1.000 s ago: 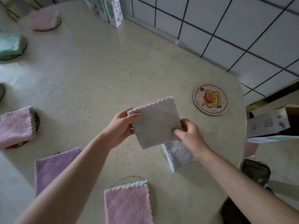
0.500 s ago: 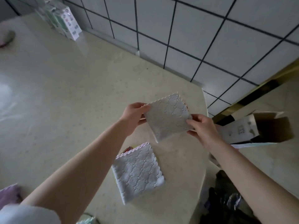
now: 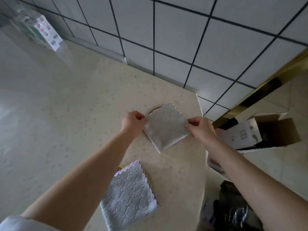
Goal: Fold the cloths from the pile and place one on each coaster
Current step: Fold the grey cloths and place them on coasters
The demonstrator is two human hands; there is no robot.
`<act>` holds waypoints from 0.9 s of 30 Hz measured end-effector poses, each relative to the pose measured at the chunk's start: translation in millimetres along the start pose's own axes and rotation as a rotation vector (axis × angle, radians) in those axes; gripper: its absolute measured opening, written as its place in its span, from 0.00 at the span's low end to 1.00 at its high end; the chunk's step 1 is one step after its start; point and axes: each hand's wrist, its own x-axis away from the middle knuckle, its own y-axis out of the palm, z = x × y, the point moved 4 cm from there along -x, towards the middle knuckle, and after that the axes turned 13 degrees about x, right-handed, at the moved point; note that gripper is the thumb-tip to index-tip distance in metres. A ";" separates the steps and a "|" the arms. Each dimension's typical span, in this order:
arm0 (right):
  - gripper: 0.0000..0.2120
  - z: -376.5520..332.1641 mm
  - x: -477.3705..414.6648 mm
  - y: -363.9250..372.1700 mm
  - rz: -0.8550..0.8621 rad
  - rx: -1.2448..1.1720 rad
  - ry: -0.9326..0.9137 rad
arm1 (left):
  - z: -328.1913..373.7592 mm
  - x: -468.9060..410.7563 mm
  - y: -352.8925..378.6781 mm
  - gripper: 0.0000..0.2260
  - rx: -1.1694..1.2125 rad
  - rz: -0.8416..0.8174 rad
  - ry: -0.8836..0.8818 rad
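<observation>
Pinching a folded grey cloth [image 3: 166,127] by two opposite corners, held it level over a round coaster [image 3: 153,110] near the far right corner of the counter [image 3: 66,105]. Had the left hand [image 3: 132,121] on the left corner and the right hand [image 3: 200,128] on the right corner, with thumb and curled fingers of each clamped on the fabric. Covered nearly all of the coaster, with only a dark arc of rim showing. Could not tell whether the cloth touched it. Saw, nearer along the right edge, a second folded cloth [image 3: 128,195], blue-grey with a lilac scalloped border, over a sliver of another coaster [image 3: 121,167]. Saw printed cartons [image 3: 40,32] at the back edge, far left, and an open cardboard box [image 3: 260,132] off the right edge.
</observation>
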 end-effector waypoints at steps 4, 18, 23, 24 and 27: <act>0.07 -16.4 -7.2 -7.4 0.026 0.036 -0.075 | -7.8 5.0 -6.4 0.04 -0.018 0.032 0.003; 0.11 -23.1 -16.4 -5.2 0.038 0.143 -0.099 | -8.8 17.4 -15.5 0.01 -0.168 0.072 0.118; 0.15 -23.2 -5.5 -13.2 0.051 0.202 -0.064 | -15.5 23.4 -28.2 0.05 -0.271 0.089 0.151; 0.16 -22.9 -0.9 -15.0 0.065 0.216 -0.066 | -16.9 27.8 -31.9 0.05 -0.294 0.087 0.166; 0.14 -16.4 18.3 -17.8 0.091 0.175 -0.035 | -18.5 51.1 -45.7 0.07 -0.350 0.071 0.238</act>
